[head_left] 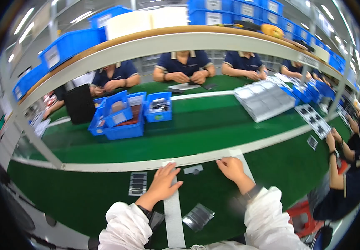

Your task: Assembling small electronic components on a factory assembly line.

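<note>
My left hand (163, 185), fingers spread, lies over a white strip (174, 225) that runs down the green mat. Nothing shows in its grasp. Beside it, on the left, is a clear sheet with dark rectangles (138, 183). My right hand (232, 168) is curled closed at the top of a second white strip (247, 167); whatever its fingers may hold is hidden. Between the hands lies a small pale card with a dark spot (193, 169). Nearer me is a clear packet of dark pieces (198, 216). Another dark piece (157, 219) is partly covered by my left sleeve.
A white rail (105, 167) separates my mat from a green belt (200, 121). On the belt are blue bins (125, 130) and a stack of grey trays (265, 100). An overhead shelf (180, 39) crosses above. Co-workers sit opposite; another person (342, 175) works at right.
</note>
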